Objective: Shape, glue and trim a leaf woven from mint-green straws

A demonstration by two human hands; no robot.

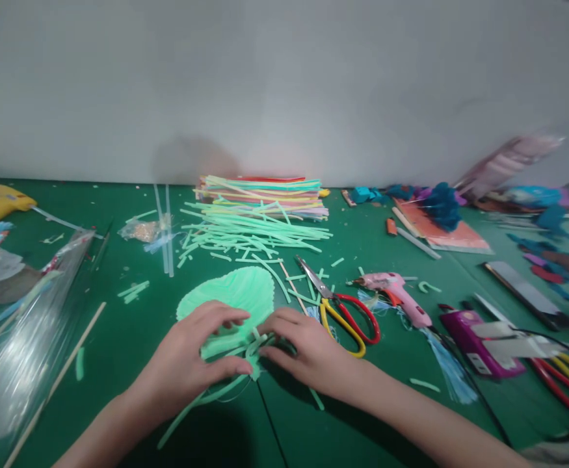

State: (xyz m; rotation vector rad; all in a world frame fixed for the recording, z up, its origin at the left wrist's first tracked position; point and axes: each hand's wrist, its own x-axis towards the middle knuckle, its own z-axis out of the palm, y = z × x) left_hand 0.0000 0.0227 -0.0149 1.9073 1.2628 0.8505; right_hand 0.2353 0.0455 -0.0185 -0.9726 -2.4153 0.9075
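Observation:
A mint-green leaf-shaped piece (233, 292), made of pipe cleaners, lies flat on the green table (118, 325). My left hand (194, 357) rests on its near edge, fingers curled and thumb pinching the green stems at its base. My right hand (306, 348) lies beside it on the right, fingertips pressed together on the same bunch of stems (257, 348). Loose green stems (191, 406) trail toward me under my left wrist.
Cut green pipe cleaners (245, 237) and a multicoloured stack (264, 190) lie behind. Red-and-yellow scissors (347, 312), a pink glue gun (396, 296) and a purple box (479, 341) lie to the right. Clear plastic bags (25, 325) and a yellow glue gun (1, 203) are left.

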